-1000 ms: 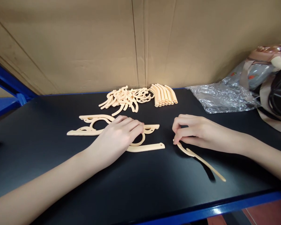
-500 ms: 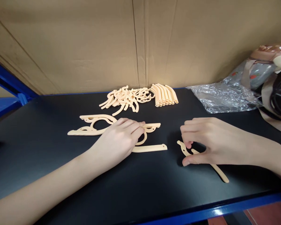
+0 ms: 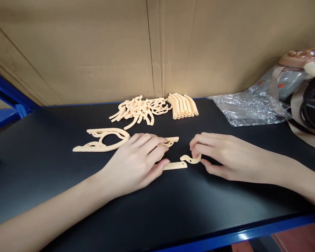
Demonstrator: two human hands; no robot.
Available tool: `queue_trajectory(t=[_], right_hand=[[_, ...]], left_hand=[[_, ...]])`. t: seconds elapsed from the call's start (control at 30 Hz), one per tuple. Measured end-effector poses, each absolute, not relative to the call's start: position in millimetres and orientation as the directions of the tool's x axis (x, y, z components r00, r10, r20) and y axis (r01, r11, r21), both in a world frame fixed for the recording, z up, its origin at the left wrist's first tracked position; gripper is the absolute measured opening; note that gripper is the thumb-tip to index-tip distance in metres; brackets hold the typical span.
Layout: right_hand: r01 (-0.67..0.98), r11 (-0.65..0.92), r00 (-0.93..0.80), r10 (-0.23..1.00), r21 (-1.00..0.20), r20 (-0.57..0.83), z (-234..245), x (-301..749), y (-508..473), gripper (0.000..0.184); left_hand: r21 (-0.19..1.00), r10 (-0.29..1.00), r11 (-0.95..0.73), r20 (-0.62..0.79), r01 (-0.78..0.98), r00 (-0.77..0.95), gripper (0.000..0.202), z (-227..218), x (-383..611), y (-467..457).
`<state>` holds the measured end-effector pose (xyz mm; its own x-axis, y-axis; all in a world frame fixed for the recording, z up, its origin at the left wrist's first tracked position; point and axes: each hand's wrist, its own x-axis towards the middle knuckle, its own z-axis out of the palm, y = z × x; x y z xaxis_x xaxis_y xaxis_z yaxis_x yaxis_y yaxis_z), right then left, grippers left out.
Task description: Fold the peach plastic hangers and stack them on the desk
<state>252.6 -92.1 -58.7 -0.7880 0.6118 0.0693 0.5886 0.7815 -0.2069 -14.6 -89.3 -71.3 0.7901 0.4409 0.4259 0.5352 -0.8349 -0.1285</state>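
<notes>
My left hand lies over a cream plastic hanger piece on the black shelf surface, its fingers curled down on it and the thumb pressed against its bar. My right hand pinches a cream curved hook piece and holds its end against the right tip of that bar. Most of the hook piece is hidden under my right fingers. Another flat hanger piece lies to the left of my left hand.
A heap of small cream hooks and a row of curved arm pieces lie at the back near the cardboard wall. Crumpled clear plastic and a bag are at the right. A blue shelf edge runs along the front.
My right hand picked the hook piece up from the right part of the surface and carried it left to the end of the bar held under my left hand.
</notes>
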Motion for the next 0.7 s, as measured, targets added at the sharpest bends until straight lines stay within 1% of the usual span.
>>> queue_trajectory(t=[0.13, 0.27, 0.37, 0.4, 0.47, 0.6, 0.7], right_hand=[[0.575, 0.792, -0.792, 0.602, -0.204, 0.107, -60.1, 250.5, -90.2, 0.012], [0.546, 0.809, -0.801, 0.58, -0.217, 0.149, -60.3, 248.1, -88.7, 0.019], [0.545, 0.808, -0.796, 0.583, -0.226, 0.162, -62.4, 247.1, -88.6, 0.013], [0.546, 0.807, -0.794, 0.584, -0.224, 0.168, -63.4, 246.9, -88.8, 0.009], [0.545, 0.812, -0.792, 0.58, -0.208, 0.188, -65.3, 246.8, -89.3, 0.007], [0.538, 0.83, -0.797, 0.557, -0.147, 0.232, -67.5, 246.3, -89.5, 0.013], [0.536, 0.835, -0.802, 0.549, -0.12, 0.235, -67.4, 245.9, -89.0, 0.017]], left_hand=[[0.057, 0.442, -0.89, 0.355, 0.452, 0.824, 0.022, -74.6, -14.1, -93.4], [0.179, 0.499, -0.867, 0.305, 0.465, 0.811, 0.018, -78.7, -14.6, -93.0], [0.257, 0.528, -0.845, 0.268, 0.469, 0.806, 0.009, -78.3, -14.8, -92.0], [0.268, 0.529, -0.843, 0.253, 0.467, 0.81, 0.006, -77.7, -14.8, -91.8], [0.266, 0.525, -0.844, 0.229, 0.466, 0.82, 0.01, -76.5, -14.5, -91.5], [0.235, 0.526, -0.845, 0.202, 0.48, 0.826, 0.018, -76.5, -13.5, -90.7], [0.218, 0.524, -0.849, 0.221, 0.482, 0.823, 0.021, -77.9, -13.2, -90.1]])
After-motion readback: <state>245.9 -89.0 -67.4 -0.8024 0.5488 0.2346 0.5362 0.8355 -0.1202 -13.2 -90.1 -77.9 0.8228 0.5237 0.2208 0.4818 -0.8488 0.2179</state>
